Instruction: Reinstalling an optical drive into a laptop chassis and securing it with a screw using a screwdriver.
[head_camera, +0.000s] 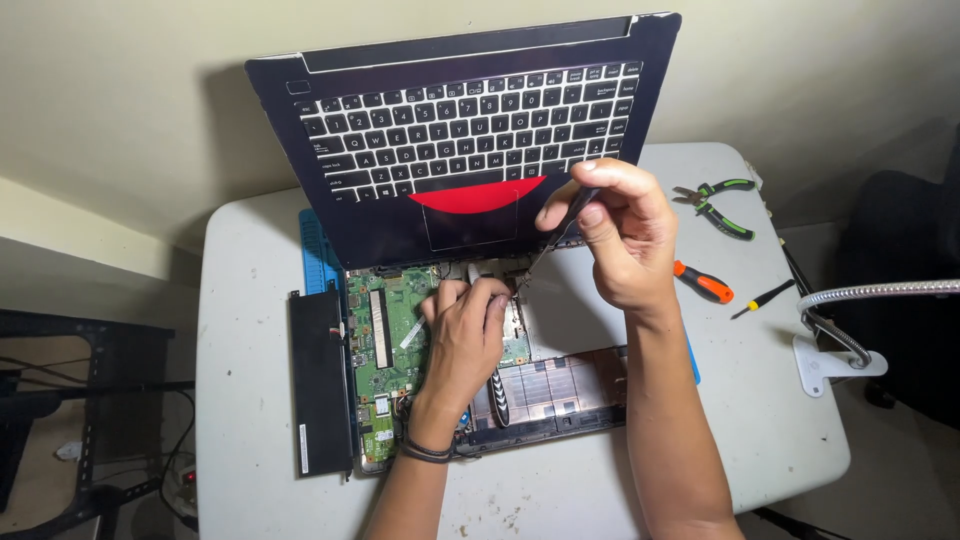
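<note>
Over the middle of the opened laptop, the right hand (618, 235) is closed in a pinch around a thin dark tool (562, 228), thumb and fingers wrapped about its handle, with the slim tip slanting down and to the left toward the hinge edge of the base. Just below and to the left of it, the left hand (462, 335) rests palm down on the laptop's insides, fingers curled and pressing near the top of the green circuit board (385, 335); it grips nothing that can be made out, and a dark band circles its wrist. The laptop base (560, 390) lies open on the pale worktop (250, 400), showing the green board on the left and a coppery, brownish section at the lower right. The keyboard cover (470, 130), black with white keys and a red curved patch, stands tilted up behind both hands. A long black battery (320, 380) lies flat just left of the base. Well to the right lie green-handled pliers (722, 205), an orange-handled screwdriver (703, 282) and a small black screwdriver (763, 298). A bendy metal lamp arm (870, 292) comes in from the right edge.
</note>
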